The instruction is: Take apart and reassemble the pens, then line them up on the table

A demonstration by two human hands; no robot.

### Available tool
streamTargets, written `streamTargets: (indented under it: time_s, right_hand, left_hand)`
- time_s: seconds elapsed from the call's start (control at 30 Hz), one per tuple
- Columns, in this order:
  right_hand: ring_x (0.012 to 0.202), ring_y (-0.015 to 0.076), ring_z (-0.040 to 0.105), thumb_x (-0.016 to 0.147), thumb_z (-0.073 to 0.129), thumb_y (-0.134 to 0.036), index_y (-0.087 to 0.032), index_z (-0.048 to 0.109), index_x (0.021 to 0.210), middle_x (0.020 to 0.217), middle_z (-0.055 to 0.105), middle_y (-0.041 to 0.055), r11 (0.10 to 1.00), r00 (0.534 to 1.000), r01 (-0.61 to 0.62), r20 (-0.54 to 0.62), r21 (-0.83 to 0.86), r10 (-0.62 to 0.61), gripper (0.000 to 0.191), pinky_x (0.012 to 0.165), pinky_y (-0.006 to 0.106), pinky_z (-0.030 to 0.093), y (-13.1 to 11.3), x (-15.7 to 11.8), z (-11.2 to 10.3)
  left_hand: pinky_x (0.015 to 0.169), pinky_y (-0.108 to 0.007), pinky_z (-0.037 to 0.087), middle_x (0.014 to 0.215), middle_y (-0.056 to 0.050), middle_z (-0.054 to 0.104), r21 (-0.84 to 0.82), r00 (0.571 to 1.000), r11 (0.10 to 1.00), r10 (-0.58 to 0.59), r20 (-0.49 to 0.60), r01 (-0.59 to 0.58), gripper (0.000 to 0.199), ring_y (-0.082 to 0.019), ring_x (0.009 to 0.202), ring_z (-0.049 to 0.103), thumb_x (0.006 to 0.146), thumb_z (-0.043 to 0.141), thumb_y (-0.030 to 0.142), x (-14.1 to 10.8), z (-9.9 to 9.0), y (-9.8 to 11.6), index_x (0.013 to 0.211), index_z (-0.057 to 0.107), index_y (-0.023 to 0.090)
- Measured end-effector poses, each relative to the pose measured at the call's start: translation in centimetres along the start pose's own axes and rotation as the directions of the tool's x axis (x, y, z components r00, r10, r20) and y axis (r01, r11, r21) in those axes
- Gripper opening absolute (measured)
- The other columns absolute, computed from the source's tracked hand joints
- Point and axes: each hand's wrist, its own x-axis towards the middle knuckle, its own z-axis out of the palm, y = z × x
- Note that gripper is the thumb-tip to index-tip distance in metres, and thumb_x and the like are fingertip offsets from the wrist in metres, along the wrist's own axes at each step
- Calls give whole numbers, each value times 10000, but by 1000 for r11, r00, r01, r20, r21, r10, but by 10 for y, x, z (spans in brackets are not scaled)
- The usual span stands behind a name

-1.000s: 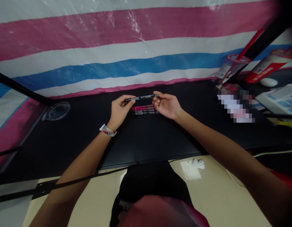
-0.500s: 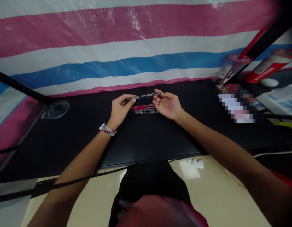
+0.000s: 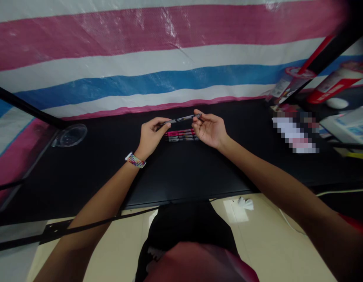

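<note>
Counter (image 3: pixel 169 176) in front of me carries a row of pens (image 3: pixel 181 136), laid side by side, which probably keeps them orderly. Just beyond the row, one pen (image 3: pixel 183 118) is raised, spanning my hands: my left grip (image 3: pixel 154 133) is closed, thumb against fingers, around one end; my right grip (image 3: pixel 209 129) pinches the other, remaining fingers loosely curled. Two-ended support likely steadies it. Behind hangs a striped sheet (image 3: pixel 169 31).
</note>
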Motion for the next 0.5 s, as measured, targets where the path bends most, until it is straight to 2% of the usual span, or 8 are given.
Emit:
streamTargets:
  time_s: [0.13,0.3,0.4,0.5]
  right_hand:
    - [798,171,749,855,699,-238,-209,776,1118,896,804,46,993,999,-33,6,116,32,275,883,317,708,1,2,0]
    - [765,166,729,853,704,-228,-210,773,1097,885,797,46,990,999,-42,4,134,42,254,846,310,703,1,1,-1]
    - [752,155,712,831,718,-242,-205,778,1081,869,794,41,994,999,-32,12,106,31,259,867,297,687,0,0,0]
    - [841,202,756,887,710,-391,-213,810,1120,928,823,69,999,999,19,35,-43,-17,310,909,358,687,-3,-2,1]
  left_hand:
    - [918,-358,649,1093,-55,896,0,1000,1000,-3,-2,3,237,-213,971,817,995,882,470,0,0,0,1094,895,255]
    - [934,-366,655,1102,-50,899,8,1000,1000,-4,-7,4,220,-215,994,819,993,877,458,1,0,1,1097,895,266]
    - [936,-370,657,1107,-50,901,13,1000,1000,-3,-8,3,209,-215,990,816,990,873,442,1,0,2,1099,894,266]
    - [935,-379,659,1103,-49,901,19,1000,1000,-6,-11,6,196,-215,966,812,988,866,431,2,-1,0,1098,895,271]
